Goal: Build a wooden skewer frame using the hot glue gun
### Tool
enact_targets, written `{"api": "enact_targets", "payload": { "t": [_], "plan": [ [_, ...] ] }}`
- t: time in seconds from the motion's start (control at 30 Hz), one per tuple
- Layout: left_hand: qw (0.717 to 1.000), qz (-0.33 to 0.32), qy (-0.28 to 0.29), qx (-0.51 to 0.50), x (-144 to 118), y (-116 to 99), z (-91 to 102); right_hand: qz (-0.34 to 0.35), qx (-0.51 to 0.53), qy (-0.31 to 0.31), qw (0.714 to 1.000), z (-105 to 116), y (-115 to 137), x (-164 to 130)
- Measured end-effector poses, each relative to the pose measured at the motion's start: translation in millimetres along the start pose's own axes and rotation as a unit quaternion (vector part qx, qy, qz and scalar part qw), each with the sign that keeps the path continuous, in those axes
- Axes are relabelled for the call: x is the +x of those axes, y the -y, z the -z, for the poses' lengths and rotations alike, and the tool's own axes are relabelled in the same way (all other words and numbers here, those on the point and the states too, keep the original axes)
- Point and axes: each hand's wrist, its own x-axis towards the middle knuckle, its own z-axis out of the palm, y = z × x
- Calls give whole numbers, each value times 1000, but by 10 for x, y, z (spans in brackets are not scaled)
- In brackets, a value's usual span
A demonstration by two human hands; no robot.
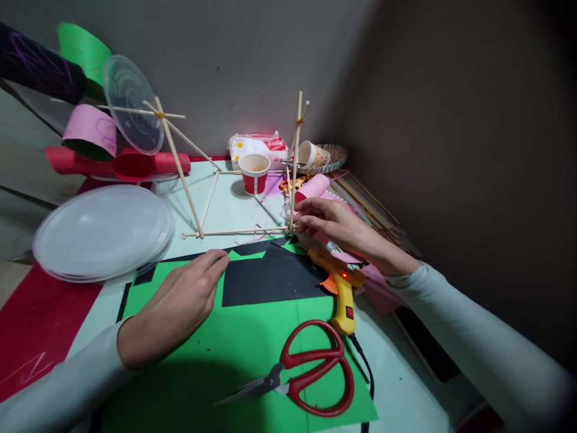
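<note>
My left hand hovers low over the green sheet. Its fingers are pressed together at the left corner of a black paper piece, and what they hold, if anything, is hidden. My right hand has its fingers closed about the foot of an upright stick in a wooden stick frame. Two triangular ends of this frame stand up, their tops bound with something brownish. Just below my right hand lies a yellow hot glue gun with its red light lit. Red-handled scissors rest on the green sheet.
A paper cup and a tissue pack stand behind the frame. Stacked plastic lids and a wheeled paper-roll construction fill the left. A woven tray, pink paper roll and phone-like dark slab lie right.
</note>
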Motion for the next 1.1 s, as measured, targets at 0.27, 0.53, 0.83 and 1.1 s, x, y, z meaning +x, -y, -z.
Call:
{"api": "enact_targets", "payload": {
  "t": [0.27,0.53,0.83,1.1],
  "plan": [
    [993,44,-15,-110,14,-51,53,5,-212,-15,977,-90,90,180],
    [957,132,-145,-212,75,36,176,-2,-196,-50,979,-134,137,226],
    [857,275,-103,-423,113,93,238,3,-27,-92,995,32,80,-19],
    [760,288,-134,-567,192,-1,342,31,-41,-110,993,39,73,-173]
  ]
}}
